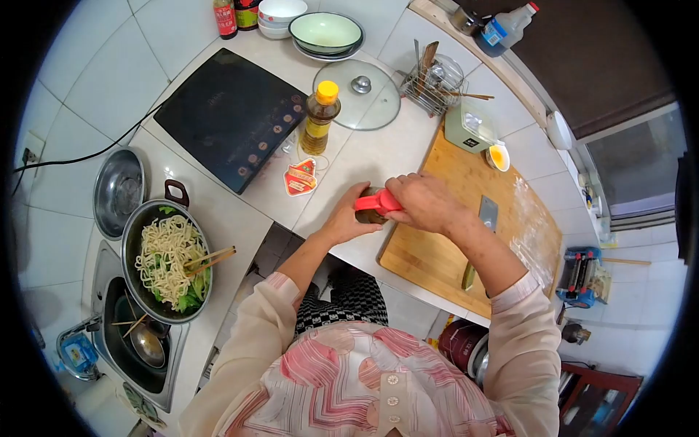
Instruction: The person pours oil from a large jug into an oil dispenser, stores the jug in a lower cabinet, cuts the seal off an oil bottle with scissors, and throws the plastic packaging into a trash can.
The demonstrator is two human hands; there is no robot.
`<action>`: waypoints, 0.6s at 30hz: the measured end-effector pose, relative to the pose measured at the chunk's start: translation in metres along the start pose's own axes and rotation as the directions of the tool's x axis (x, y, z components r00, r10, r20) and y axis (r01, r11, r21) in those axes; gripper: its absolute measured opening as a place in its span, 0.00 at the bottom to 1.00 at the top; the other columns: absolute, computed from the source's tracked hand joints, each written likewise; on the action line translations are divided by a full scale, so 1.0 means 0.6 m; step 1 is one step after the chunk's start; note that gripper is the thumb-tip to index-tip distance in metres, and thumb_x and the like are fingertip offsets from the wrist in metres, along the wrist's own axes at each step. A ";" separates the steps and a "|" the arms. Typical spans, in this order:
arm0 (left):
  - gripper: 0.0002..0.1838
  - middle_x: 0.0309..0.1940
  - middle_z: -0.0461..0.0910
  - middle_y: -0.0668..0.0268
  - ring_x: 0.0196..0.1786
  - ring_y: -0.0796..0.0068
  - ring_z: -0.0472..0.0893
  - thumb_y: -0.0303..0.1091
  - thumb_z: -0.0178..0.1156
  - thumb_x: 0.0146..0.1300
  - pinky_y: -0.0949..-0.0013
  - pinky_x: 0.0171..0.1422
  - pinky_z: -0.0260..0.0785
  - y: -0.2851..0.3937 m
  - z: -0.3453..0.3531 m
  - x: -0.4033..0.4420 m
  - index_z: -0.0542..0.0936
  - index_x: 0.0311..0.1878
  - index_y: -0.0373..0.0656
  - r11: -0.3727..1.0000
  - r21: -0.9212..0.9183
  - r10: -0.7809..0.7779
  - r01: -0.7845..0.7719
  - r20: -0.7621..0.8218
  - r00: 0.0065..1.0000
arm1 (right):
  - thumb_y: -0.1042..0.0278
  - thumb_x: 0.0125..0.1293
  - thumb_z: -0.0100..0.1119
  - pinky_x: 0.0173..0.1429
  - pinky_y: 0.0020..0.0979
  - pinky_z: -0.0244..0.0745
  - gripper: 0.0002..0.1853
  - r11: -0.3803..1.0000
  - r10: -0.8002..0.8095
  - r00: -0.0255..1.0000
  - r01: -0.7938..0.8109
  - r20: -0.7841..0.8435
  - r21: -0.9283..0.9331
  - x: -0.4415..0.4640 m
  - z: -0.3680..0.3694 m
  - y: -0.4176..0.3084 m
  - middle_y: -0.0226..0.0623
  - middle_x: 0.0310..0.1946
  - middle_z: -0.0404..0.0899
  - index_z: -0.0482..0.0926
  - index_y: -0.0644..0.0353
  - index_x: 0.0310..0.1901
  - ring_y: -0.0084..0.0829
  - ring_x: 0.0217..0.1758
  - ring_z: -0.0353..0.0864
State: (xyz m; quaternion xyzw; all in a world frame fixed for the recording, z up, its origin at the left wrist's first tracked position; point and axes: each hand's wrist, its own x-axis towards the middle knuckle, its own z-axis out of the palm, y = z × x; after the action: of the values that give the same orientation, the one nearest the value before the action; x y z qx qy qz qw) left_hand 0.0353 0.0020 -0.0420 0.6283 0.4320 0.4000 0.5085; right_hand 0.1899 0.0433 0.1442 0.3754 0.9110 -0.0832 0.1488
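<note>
My left hand (pixel 345 220) is wrapped round a small dark glass jar (pixel 370 218) at the counter's front edge. In my right hand (pixel 424 201) is the handle of a red jar opener (pixel 376 202), whose head lies across the top of that jar. My fingers hide much of the jar and its lid. Beyond my left hand, a red-and-white triangular label or packet (pixel 300 178) rests flat on the counter. A yellow-capped bottle of brown liquid (pixel 318 120) stands upright just behind it.
A black induction cooktop (pixel 226 116) and glass lid (pixel 364 102) lie further back. To the left, a pan (pixel 133 285) holds noodles, greens and chopsticks beside the sink (pixel 109 320). A cleaver (pixel 488 213) lies on the floured cutting board (pixel 437 233) at right.
</note>
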 end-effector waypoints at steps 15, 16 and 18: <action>0.42 0.52 0.76 0.56 0.57 0.55 0.75 0.40 0.78 0.36 0.60 0.63 0.67 0.014 0.005 0.002 0.71 0.58 0.42 0.999 -0.002 0.032 -0.032 -0.098 0.995 | 0.55 0.56 0.67 0.39 0.45 0.69 0.18 0.934 0.345 0.898 -0.298 -0.274 0.199 -0.012 0.059 -0.052 0.47 0.23 0.78 0.73 0.62 0.34 0.49 0.30 0.79; 0.42 0.52 0.76 0.56 0.57 0.55 0.75 0.40 0.78 0.36 0.60 0.63 0.67 0.018 0.003 0.006 0.71 0.58 0.42 0.998 0.007 0.063 -0.063 -0.096 0.993 | 0.54 0.56 0.66 0.38 0.46 0.69 0.19 0.940 0.334 0.897 -0.293 -0.291 0.176 -0.009 0.057 -0.046 0.47 0.23 0.78 0.73 0.63 0.33 0.50 0.30 0.79; 0.40 0.52 0.76 0.57 0.57 0.55 0.75 0.40 0.78 0.36 0.60 0.63 0.67 0.020 0.000 0.006 0.72 0.56 0.44 1.000 0.009 -0.024 0.025 -0.062 0.998 | 0.52 0.57 0.66 0.39 0.46 0.70 0.21 0.938 0.343 0.888 -0.305 -0.305 0.167 -0.013 0.049 -0.045 0.47 0.24 0.79 0.73 0.63 0.34 0.50 0.30 0.79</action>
State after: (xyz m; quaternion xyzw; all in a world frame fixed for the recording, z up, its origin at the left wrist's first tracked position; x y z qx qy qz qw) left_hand 0.0383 0.0043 -0.0296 0.6128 0.4575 0.4108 0.4965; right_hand 0.1822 0.0111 0.1203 0.5387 0.8411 -0.0452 -0.0153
